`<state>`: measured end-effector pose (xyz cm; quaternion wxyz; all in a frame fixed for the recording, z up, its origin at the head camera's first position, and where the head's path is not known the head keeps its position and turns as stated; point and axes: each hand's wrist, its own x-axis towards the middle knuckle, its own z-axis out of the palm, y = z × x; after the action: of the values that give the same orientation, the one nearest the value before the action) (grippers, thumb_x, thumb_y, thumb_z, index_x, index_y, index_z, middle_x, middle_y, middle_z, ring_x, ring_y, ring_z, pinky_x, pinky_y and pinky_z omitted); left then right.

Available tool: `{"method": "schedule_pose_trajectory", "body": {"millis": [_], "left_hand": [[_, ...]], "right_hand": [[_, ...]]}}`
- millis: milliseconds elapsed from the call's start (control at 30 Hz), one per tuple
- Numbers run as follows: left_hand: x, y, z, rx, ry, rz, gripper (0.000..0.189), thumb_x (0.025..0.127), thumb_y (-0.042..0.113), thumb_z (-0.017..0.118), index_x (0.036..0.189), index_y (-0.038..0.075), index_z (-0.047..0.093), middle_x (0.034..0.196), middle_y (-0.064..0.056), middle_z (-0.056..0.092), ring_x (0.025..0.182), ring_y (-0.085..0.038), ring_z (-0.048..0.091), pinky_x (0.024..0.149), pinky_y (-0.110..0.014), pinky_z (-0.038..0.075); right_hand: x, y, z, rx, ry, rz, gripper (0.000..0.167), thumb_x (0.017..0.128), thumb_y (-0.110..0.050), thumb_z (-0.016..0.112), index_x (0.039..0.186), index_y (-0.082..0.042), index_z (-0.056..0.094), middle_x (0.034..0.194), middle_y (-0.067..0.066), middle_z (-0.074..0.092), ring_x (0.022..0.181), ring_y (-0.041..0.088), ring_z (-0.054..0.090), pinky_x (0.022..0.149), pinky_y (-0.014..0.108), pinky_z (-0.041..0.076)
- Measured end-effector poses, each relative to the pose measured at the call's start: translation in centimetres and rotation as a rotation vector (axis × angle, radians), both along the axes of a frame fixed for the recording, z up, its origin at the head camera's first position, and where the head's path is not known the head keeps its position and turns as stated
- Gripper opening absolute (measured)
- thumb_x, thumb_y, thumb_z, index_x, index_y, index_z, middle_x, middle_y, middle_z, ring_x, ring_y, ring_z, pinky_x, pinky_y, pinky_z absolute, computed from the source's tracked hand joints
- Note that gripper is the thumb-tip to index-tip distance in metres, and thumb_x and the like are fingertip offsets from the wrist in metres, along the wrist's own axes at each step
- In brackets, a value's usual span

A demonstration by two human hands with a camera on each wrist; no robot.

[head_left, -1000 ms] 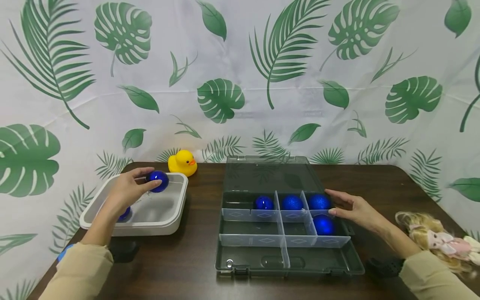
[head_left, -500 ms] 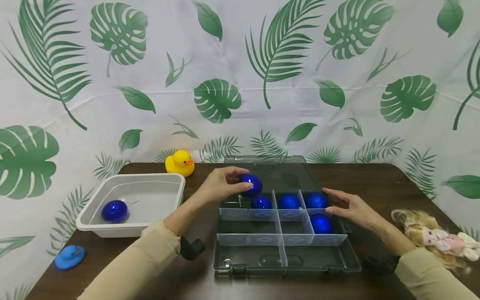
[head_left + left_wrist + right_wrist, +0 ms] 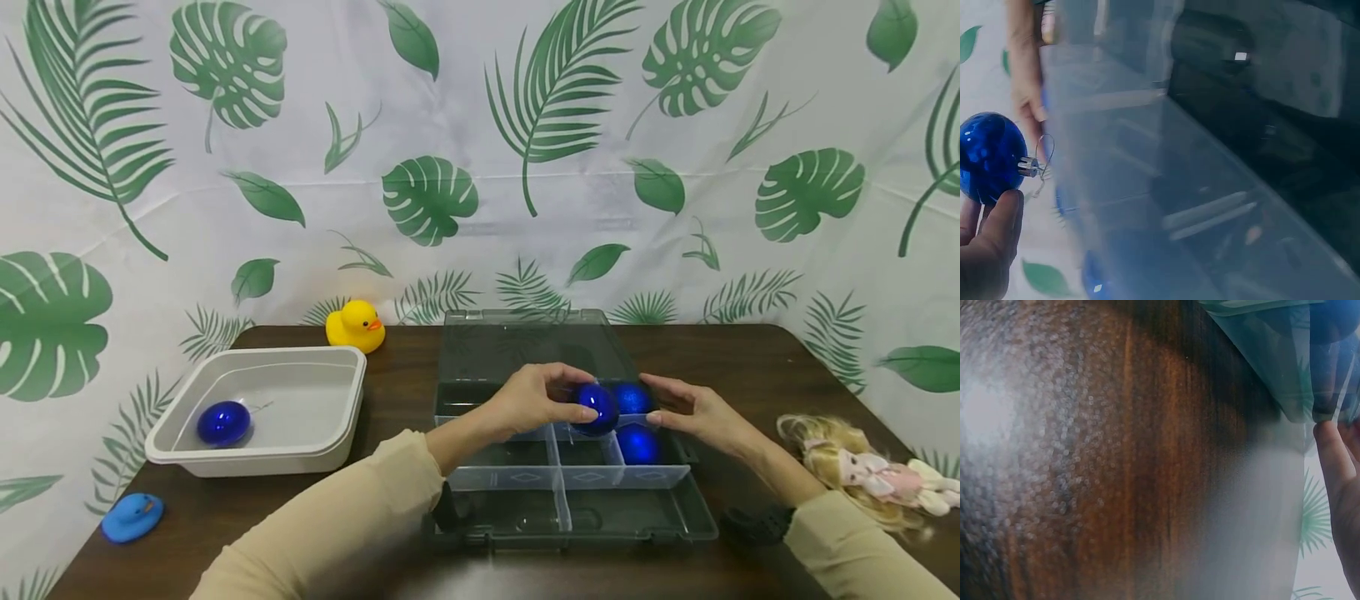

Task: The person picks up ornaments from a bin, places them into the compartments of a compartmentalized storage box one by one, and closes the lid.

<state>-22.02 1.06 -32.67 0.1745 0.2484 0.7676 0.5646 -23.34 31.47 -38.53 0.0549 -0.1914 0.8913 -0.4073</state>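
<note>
Tray (image 3: 255, 464): one loose ball (image 3: 223, 423) inside | Left hand (image 3: 528, 402): we pinch the blue ball (image 3: 596, 410) over the divided box (image 3: 630, 510); best lowered slowly, cap (image 3: 1028, 166) clear of dividers (image 3: 600, 477) | Right hand (image 3: 705, 419): fingers spread, touching the box's right edge, gripping nothing.

no readable text, no legible labels, brands, numbers or signs in any view
</note>
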Motion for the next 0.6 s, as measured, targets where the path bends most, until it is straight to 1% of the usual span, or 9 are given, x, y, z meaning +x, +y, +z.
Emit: {"method": "schedule_pose_trajectory", "body": {"millis": [133, 200, 267, 367, 467, 567, 600], "left_hand": [[0.2, 0.2, -0.9, -0.054, 0.001, 0.02, 0.039, 0.08, 0.016, 0.076, 0.116, 0.01, 0.065, 0.116, -0.006, 0.065, 0.106, -0.02, 0.064, 0.084, -0.029, 0.054], [0.3, 0.2, -1.1, -0.094, 0.016, 0.029, 0.038, 0.078, 0.017, 0.077, 0.114, 0.011, 0.066, 0.114, -0.004, 0.067, 0.106, -0.018, 0.063, 0.084, -0.027, 0.053], [0.3, 0.3, -1.1, -0.145, 0.048, 0.031, 0.038, 0.076, 0.018, 0.079, 0.112, 0.012, 0.067, 0.113, -0.001, 0.068, 0.107, -0.015, 0.063, 0.086, -0.025, 0.052], [0.4, 0.4, -1.2, -0.224, 0.11, 0.02, 0.039, 0.074, 0.021, 0.081, 0.11, 0.013, 0.068, 0.11, 0.001, 0.069, 0.106, -0.012, 0.062, 0.089, -0.022, 0.049], [0.4, 0.4, -1.3, -0.281, 0.163, -0.001, 0.041, 0.073, 0.023, 0.082, 0.11, 0.013, 0.068, 0.11, 0.002, 0.069, 0.105, -0.011, 0.062, 0.09, -0.021, 0.048], [0.4, 0.3, -1.2, -0.305, 0.174, -0.018, 0.044, 0.074, 0.025, 0.081, 0.113, 0.011, 0.067, 0.113, 0.0, 0.068, 0.106, -0.012, 0.061, 0.089, -0.021, 0.048], [0.4, 0.1, -1.1, -0.305, 0.166, -0.023, 0.045, 0.074, 0.025, 0.081, 0.114, 0.011, 0.066, 0.114, -0.001, 0.067, 0.107, -0.014, 0.061, 0.089, -0.022, 0.049]], "right_hand": [[0.0, 0.0, -0.1, 0.007, 0.005, -0.004, 0.06, 0.091, -0.019, 0.062, 0.142, 0.0, 0.037, 0.142, 0.03, 0.038, 0.124, 0.05, 0.042, 0.093, 0.054, 0.044], [0.0, 0.0, -0.1, 0.016, 0.015, -0.005, 0.06, 0.091, -0.019, 0.062, 0.142, 0.0, 0.037, 0.141, 0.03, 0.039, 0.124, 0.05, 0.043, 0.092, 0.053, 0.044], [0.0, 0.0, -0.1, 0.023, 0.026, -0.006, 0.06, 0.091, -0.019, 0.063, 0.141, 0.001, 0.037, 0.141, 0.03, 0.039, 0.123, 0.05, 0.043, 0.092, 0.053, 0.045], [0.1, 0.0, 0.0, 0.027, 0.034, -0.004, 0.06, 0.091, -0.018, 0.063, 0.141, 0.002, 0.037, 0.14, 0.03, 0.04, 0.122, 0.05, 0.044, 0.091, 0.051, 0.046], [0.1, -0.1, 0.0, 0.026, 0.035, 0.0, 0.059, 0.091, -0.018, 0.062, 0.141, 0.002, 0.037, 0.141, 0.031, 0.039, 0.122, 0.05, 0.044, 0.091, 0.05, 0.046], [0.2, -0.1, 0.0, 0.026, 0.037, 0.001, 0.06, 0.091, -0.018, 0.062, 0.141, 0.001, 0.037, 0.141, 0.03, 0.039, 0.123, 0.05, 0.043, 0.091, 0.051, 0.045], [0.2, -0.1, 0.1, 0.028, 0.038, -0.001, 0.06, 0.091, -0.018, 0.063, 0.141, 0.001, 0.037, 0.141, 0.03, 0.039, 0.123, 0.05, 0.043, 0.091, 0.052, 0.045]]}}
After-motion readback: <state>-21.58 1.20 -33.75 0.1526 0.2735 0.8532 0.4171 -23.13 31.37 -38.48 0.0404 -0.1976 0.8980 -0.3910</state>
